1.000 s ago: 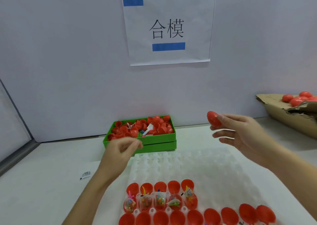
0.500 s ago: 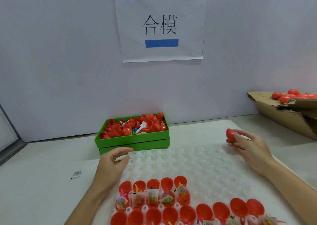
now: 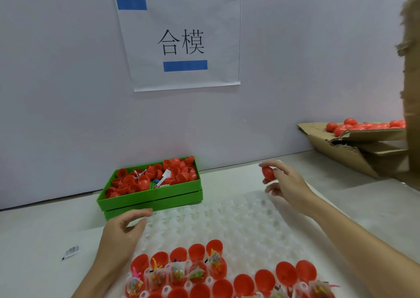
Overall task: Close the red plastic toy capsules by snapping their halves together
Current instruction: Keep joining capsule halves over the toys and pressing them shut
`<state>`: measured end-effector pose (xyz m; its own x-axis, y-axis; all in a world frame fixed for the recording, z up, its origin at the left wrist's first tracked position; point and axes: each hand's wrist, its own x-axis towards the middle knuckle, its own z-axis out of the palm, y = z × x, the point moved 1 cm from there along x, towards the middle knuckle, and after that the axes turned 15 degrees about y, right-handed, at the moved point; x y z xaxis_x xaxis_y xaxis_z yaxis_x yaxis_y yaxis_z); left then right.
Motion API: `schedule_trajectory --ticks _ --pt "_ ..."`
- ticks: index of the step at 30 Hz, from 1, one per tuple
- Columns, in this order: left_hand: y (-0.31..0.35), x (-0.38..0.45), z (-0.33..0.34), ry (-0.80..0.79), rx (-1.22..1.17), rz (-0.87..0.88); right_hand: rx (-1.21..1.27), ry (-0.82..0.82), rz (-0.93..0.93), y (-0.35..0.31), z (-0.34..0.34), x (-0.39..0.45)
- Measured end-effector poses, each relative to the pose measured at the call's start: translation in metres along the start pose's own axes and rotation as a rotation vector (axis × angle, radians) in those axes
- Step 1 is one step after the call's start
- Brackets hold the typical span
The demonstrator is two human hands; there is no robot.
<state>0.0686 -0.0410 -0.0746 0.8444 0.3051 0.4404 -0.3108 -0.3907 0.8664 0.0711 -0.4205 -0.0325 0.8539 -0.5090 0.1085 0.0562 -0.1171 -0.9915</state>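
**Kid:** Over the white bumpy tray (image 3: 238,220), what is the right hand (image 3: 287,181) doing?

**Helper:** It pinches a red capsule (image 3: 268,173) in its fingertips, up in the air past the tray's far edge. That one looks shut already. I think it goes to the cardboard box (image 3: 345,147) on the right, where other closed capsules (image 3: 363,124) lie. I can see about six, but part of the pile is hidden.

**Kid:** And the left hand (image 3: 123,228)?

**Helper:** It holds nothing. Its fingers are loosely bent, just in front of the green tray (image 3: 150,198).

**Kid:** What comes next?

**Helper:** My guess is to drop the shut one, then fold a lid down on one of the open capsules (image 3: 177,268) near us and press till it snaps. Mind the little toy bags (image 3: 156,279) do not get caught in the seam.

**Kid:** How many are open?

**Helper:** Five in the back row, and more at the bottom edge, cut off. The green tray holds lots of loose red halves (image 3: 145,179), too many to count.
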Motion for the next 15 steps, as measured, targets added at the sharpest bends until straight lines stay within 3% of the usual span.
schedule_trajectory --ticks 4,11,13,15 --pt "0.001 -0.001 0.0 0.0 -0.012 -0.016 0.24 -0.023 0.112 -0.021 0.008 0.028" --pt "0.003 -0.003 0.002 -0.001 -0.044 -0.031 0.4 0.484 0.011 -0.08 -0.024 0.1" --pt "0.005 -0.003 0.002 -0.004 -0.046 -0.035 0.336 0.544 0.037 -0.088 -0.051 0.115" --pt "0.007 -0.004 0.003 -0.007 -0.043 -0.034 0.174 0.47 0.037 -0.08 -0.068 0.12"
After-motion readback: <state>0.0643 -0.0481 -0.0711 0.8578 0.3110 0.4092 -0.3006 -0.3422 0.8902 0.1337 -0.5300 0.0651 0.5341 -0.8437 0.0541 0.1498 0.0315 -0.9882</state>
